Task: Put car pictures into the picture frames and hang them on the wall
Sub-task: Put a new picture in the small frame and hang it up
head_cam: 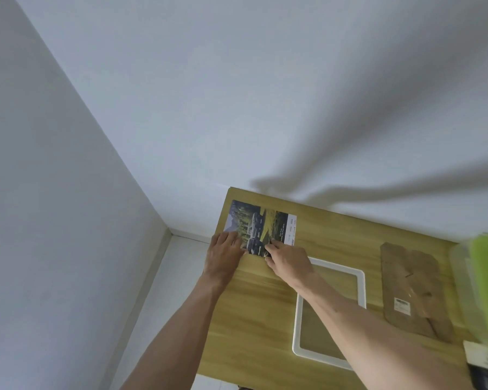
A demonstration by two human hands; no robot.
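From the head camera, a car picture (261, 228) lies flat at the far left corner of the wooden table (254, 305), close to the white wall (237, 94). The left hand (224, 253) rests on the print's near left corner with fingers laid flat. The right hand (289, 261) pinches the picture's near edge, fingers curled. An empty white picture frame (299, 325) lies flat near the table's middle, partly under the right forearm. A brown cardboard backing (414, 291) lies toward the right edge, beside a blurred green-lidded plastic container (482, 282).
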